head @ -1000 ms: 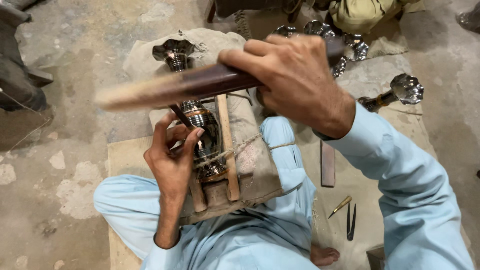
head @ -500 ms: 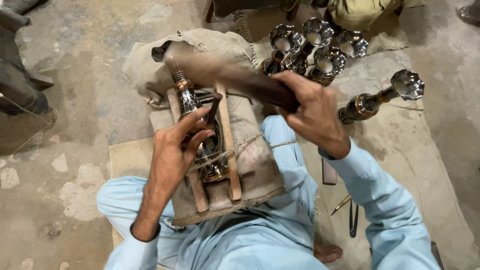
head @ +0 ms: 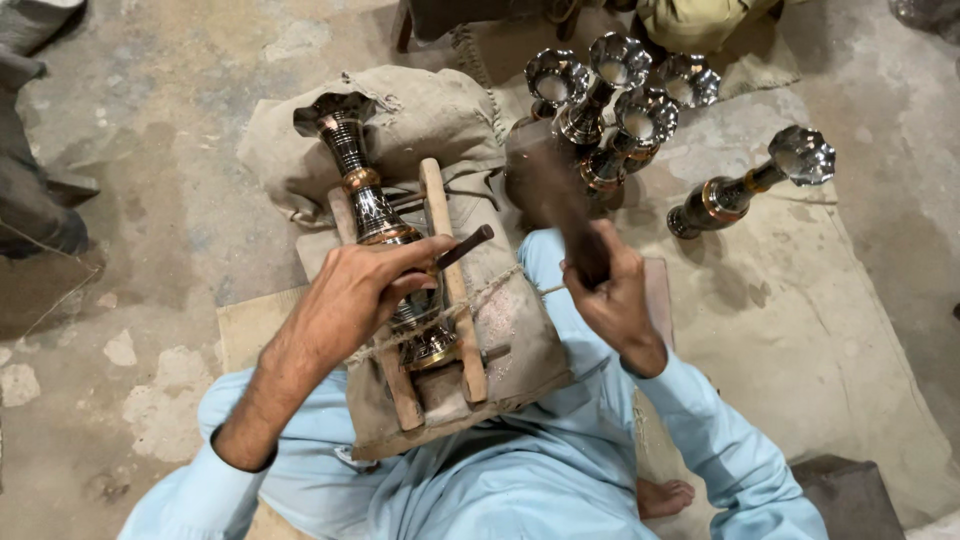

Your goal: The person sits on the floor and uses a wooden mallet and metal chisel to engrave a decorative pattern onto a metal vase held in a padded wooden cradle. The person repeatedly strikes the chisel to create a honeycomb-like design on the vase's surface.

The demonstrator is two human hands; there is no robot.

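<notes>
Lower centre of frame: person seated, pale blue clothes, sack-covered pad (head: 520, 330) on lap w/ two wooden slats (head: 452, 290) tied by cord. Left hand (head: 355, 295), centre: fingers curled, pinching a small dark chisel (head: 462, 247), tip against the metal vase (head: 375, 215) lying between the slats. Right hand (head: 610, 295), centre-right: fingers wrapped tight round a mallet (head: 545, 185), blurred. Vase mouth points upper left. Further up, upper centre-right: cluster of similar vases (head: 610, 100); one lying apart at right (head: 750, 185).
</notes>
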